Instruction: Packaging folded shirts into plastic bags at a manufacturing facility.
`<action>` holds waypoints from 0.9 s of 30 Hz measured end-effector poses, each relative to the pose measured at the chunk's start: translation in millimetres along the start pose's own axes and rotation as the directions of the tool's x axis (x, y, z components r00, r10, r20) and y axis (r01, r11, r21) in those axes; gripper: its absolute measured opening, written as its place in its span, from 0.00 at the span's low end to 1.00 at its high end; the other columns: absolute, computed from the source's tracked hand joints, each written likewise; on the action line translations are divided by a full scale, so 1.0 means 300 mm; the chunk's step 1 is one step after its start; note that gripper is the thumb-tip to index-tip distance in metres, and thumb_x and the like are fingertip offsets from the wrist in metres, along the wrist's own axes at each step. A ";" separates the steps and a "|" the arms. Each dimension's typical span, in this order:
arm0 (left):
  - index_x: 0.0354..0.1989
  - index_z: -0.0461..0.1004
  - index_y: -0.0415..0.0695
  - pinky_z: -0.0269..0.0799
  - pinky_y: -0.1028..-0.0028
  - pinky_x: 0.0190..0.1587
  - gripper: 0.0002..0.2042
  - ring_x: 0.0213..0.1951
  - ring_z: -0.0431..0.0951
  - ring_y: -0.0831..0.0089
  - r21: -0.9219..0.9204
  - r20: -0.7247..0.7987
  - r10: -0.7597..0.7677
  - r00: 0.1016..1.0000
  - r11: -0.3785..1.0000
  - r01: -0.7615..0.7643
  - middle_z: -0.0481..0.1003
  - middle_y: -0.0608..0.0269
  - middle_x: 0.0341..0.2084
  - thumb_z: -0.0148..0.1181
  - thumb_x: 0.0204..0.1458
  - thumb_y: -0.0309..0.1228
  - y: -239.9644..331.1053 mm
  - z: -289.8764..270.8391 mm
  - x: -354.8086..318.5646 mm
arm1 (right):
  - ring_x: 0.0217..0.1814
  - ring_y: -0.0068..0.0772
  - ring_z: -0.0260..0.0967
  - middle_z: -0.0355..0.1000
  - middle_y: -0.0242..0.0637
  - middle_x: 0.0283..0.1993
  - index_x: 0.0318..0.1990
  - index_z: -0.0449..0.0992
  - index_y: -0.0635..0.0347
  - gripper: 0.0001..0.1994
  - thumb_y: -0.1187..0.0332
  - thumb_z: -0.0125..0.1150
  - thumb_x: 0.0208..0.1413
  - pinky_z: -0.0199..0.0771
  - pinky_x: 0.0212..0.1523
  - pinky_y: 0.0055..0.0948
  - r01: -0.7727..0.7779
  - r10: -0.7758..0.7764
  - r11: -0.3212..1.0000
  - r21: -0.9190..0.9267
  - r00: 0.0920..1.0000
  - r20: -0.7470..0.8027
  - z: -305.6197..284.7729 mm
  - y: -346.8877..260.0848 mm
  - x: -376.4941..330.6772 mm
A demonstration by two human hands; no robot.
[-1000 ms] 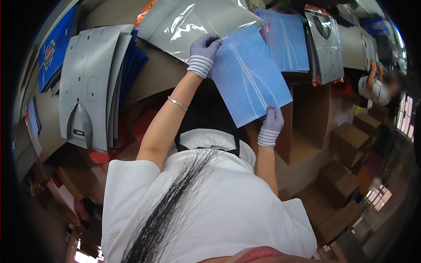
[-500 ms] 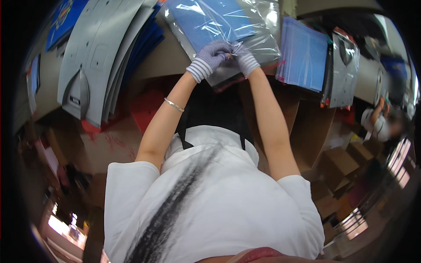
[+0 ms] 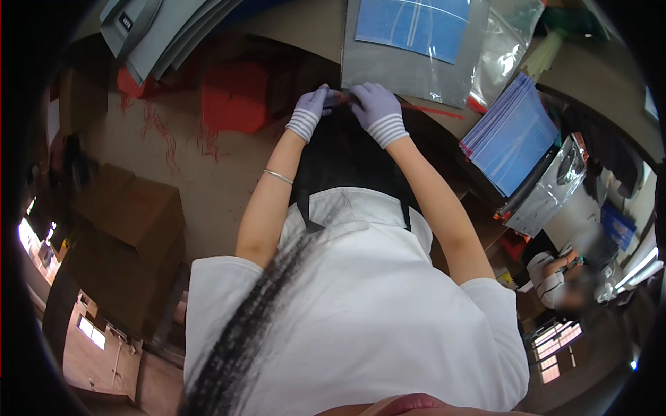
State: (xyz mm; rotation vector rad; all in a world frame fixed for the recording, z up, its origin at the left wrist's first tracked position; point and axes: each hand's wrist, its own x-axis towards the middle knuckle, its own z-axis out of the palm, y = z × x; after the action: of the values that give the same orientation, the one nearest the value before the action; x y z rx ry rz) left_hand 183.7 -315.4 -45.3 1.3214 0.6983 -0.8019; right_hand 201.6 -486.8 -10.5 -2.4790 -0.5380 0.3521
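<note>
Both my hands wear pale purple gloves with striped cuffs. My left hand (image 3: 313, 107) is closed at the table's front edge, fingers pressed together on a thin reddish strip (image 3: 338, 98). My right hand (image 3: 377, 104) is bent over the other end of that strip, its fingers closed; part of the grip is hidden. Just beyond my right hand lies a grey flat case (image 3: 388, 75) with a blue printed sheet (image 3: 413, 31) on top. Beside it is a clear plastic bag (image 3: 503, 52) with a red edge. A narrow red strip (image 3: 437, 111) lies along the table edge.
Blue printed sheets (image 3: 510, 135) are stacked at the right, next to a plastic-wrapped grey case (image 3: 548, 191). Grey cases (image 3: 163, 38) overhang the table at far left. A red stool (image 3: 234, 97), red scraps and cardboard boxes (image 3: 128, 208) are on the floor. Another person (image 3: 551, 274) works at far right.
My hands have left the clear bag and come back to the table edge, slightly farther apart, with a reddish strip between them. The view has swung, shifting the case and stacks rightward.
</note>
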 end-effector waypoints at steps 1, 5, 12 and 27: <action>0.44 0.70 0.39 0.64 0.69 0.47 0.22 0.45 0.72 0.67 -0.080 0.008 -0.013 1.000 0.997 0.013 0.73 0.56 0.41 0.38 0.56 0.45 0.000 0.002 -0.001 | 0.38 0.41 0.66 0.68 0.38 0.32 0.35 0.69 0.55 0.10 0.67 0.56 0.42 0.66 0.38 0.35 0.046 -0.043 0.995 -0.087 0.999 0.033 0.017 -0.011 0.021; 0.42 0.71 0.37 0.66 0.68 0.46 0.18 0.41 0.73 0.66 -0.165 -0.074 -0.033 0.997 0.986 0.021 0.74 0.55 0.38 0.48 0.53 0.40 0.002 -0.008 0.029 | 0.36 0.38 0.67 0.68 0.37 0.31 0.33 0.69 0.56 0.09 0.66 0.55 0.43 0.67 0.36 0.36 0.047 -0.022 0.967 -0.250 0.995 0.099 0.066 -0.046 0.075; 0.30 0.74 0.39 0.71 0.73 0.36 0.07 0.29 0.74 0.71 -0.242 -0.200 -0.081 0.977 0.970 0.031 0.75 0.60 0.26 0.57 0.45 0.29 0.020 -0.064 0.100 | 0.35 0.42 0.68 0.70 0.42 0.31 0.32 0.72 0.57 0.10 0.65 0.55 0.41 0.67 0.36 0.36 -0.011 0.010 0.998 -0.064 1.000 -0.014 -0.019 -0.094 0.008; 0.46 0.63 0.35 0.61 0.55 0.53 0.25 0.50 0.65 0.51 -0.725 0.427 0.156 0.891 0.648 0.234 0.67 0.44 0.44 0.35 0.57 0.47 0.036 -0.135 0.128 | 0.43 0.37 0.70 0.72 0.43 0.39 0.42 0.71 0.62 0.14 0.72 0.53 0.45 0.68 0.44 0.28 -0.634 0.550 0.669 0.388 0.773 0.317 -0.229 0.008 -0.561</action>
State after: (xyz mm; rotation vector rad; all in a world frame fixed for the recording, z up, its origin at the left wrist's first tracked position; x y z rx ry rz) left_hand 214.2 -278.7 -76.0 0.3034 0.5789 -0.6901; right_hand 78.1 -596.9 64.8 -2.0678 0.3157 0.8559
